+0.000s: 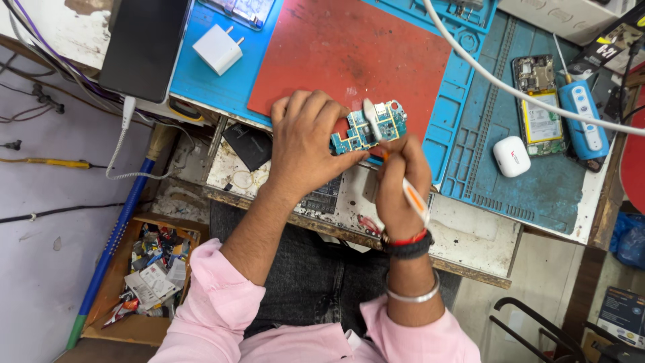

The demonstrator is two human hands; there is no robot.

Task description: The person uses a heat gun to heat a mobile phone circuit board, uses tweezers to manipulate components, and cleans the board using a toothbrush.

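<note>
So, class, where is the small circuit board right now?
In the head view, the circuit board sits at the red mat's lower edge, held by the left hand, with the right hand's brush on it.

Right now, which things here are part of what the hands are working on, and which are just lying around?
In use: blue circuit board, held by left hand; brush in right hand; red mat.
Lying about: white charger, opened phone, white earbud case, black tablet.
</note>
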